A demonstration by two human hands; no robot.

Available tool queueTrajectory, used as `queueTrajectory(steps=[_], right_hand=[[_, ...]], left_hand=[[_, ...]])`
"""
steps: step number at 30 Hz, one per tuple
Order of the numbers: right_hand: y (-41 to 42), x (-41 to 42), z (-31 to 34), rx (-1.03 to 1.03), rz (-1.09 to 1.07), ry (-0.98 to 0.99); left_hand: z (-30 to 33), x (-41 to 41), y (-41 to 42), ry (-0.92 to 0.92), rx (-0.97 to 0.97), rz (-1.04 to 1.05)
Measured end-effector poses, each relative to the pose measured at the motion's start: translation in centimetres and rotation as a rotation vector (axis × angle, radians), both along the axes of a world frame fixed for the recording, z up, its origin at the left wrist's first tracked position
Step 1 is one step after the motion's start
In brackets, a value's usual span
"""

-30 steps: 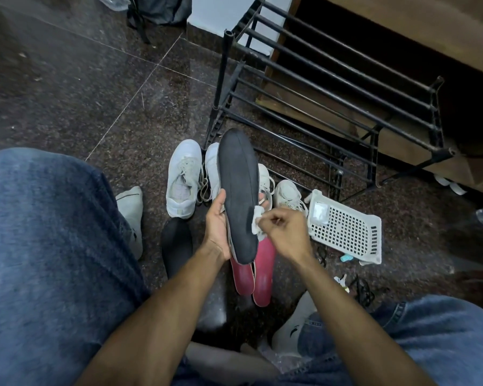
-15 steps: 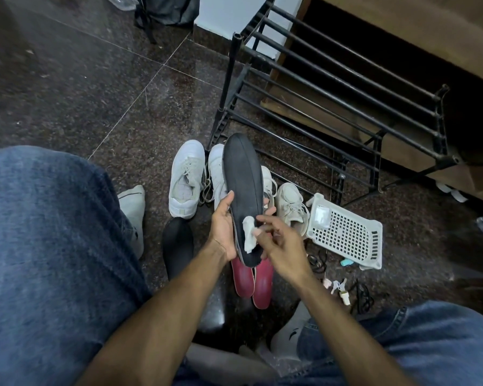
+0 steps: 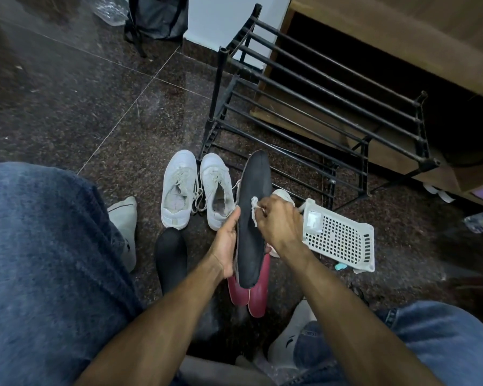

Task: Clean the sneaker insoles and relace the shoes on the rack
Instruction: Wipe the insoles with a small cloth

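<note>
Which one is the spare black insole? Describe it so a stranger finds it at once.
Start at the black metal shoe rack, then the pair of white sneakers on the floor before it. Just nearer the person lies the spare black insole, flat beside two red insoles; unlike the dark insole being wiped, no hand touches it.

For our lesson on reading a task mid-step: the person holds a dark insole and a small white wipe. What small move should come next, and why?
Probably draw the white wipe down the dark insole toward its heel end. The right hand pinches the wipe against the insole's middle, while the left hand grips its edge and steadies it, so the lower part likely remains to be wiped.
</note>
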State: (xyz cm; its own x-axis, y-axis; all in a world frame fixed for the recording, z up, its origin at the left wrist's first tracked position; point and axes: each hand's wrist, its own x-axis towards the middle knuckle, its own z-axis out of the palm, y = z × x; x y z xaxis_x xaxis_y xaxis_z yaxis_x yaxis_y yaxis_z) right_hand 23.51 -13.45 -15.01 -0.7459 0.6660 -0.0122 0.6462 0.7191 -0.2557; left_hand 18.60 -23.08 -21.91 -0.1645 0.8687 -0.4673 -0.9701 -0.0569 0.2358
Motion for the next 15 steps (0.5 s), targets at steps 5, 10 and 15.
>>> queueTrajectory(steps=[5, 10, 15], right_hand=[[-5.0, 3.8, -0.4, -0.011, 0.337, -0.054], [-2.1, 2.8, -0.1, 0.071, 0.287, -0.138], [3.6, -0.7, 1.9, 0.136, 0.037, -0.107]], left_hand=[[-1.2, -1.0, -0.2, 0.071, -0.110, 0.004], [-1.1, 0.2, 0.4, 0.076, -0.081, -0.039], [-0.8, 1.3, 0.1, 0.151, -0.071, -0.216]])
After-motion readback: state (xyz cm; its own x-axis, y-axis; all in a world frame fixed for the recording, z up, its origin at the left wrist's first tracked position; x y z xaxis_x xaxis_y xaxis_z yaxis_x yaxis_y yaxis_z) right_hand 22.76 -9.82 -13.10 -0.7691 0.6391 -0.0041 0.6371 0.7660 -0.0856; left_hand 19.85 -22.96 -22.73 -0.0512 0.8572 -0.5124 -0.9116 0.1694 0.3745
